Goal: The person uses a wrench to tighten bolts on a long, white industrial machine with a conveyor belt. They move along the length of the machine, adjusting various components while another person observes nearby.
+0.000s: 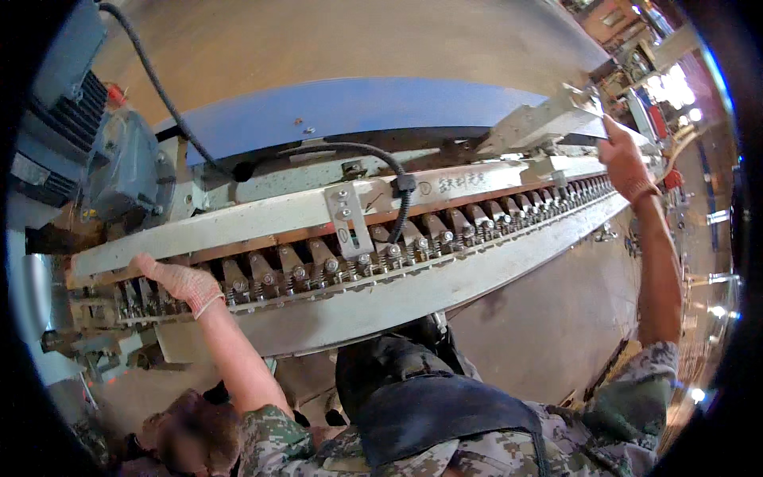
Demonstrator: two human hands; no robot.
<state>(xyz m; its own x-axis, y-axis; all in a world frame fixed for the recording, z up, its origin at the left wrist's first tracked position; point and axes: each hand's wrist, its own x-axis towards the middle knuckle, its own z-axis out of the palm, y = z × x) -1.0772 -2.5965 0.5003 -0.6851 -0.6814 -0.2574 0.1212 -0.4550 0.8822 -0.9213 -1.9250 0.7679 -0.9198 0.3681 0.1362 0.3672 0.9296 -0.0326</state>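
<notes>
Gloves covered both my hands: left grip (179,282) clasped one clamp rail (381,238), right grip (624,159) clasped one bracket (540,123).

Both bare forearms reach up and spread wide apart from camouflage sleeves. The left hand (179,284), in a pale knitted glove, lies palm down with fingers curled over an edge. The right hand (624,161), gloved likewise, is raised far to the right, arm nearly straight, fingers closed in a grip
</notes>
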